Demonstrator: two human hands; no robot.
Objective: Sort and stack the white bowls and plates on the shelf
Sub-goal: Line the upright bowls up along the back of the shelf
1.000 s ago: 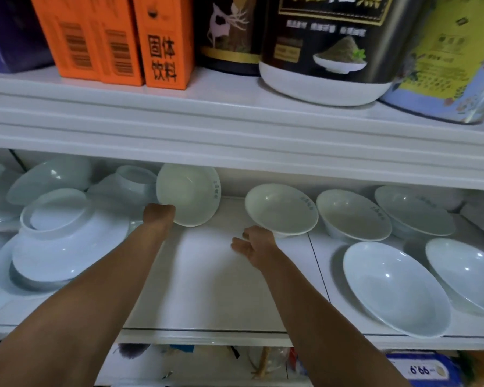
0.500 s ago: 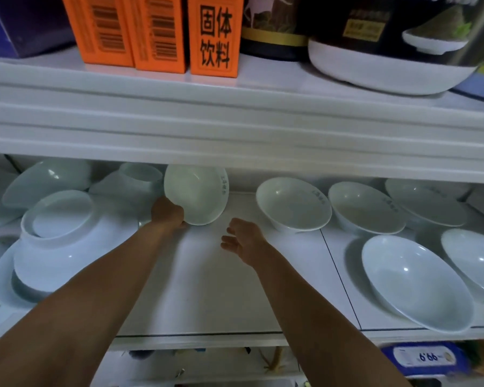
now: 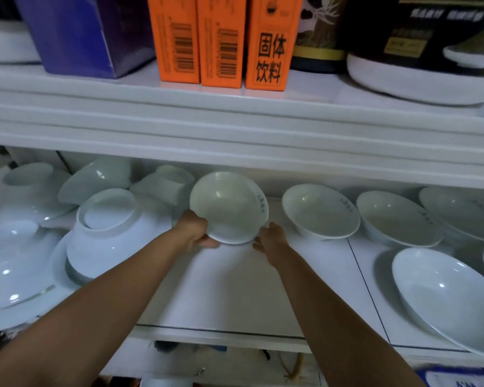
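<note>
**Sorting at an early stage: one bowl in hand**

The left hand [image 3: 196,233] grips the lower-left rim of a tilted white bowl [image 3: 229,208] at frame centre, over the shelf [image 3: 235,289]. The right hand [image 3: 273,239] touches the lower-right rim, but its grasp cannot be confirmed. Most work appears to remain: a row of bowls [image 3: 320,211] at right sits unstacked, and upturned bowls [image 3: 109,233] lie jumbled at left.

The white shelf [image 3: 235,289] is carrying a row of upright bowls [image 3: 320,210] at back right, overturned bowls [image 3: 115,247] at left, a wide dish [image 3: 442,300] at front right
</note>
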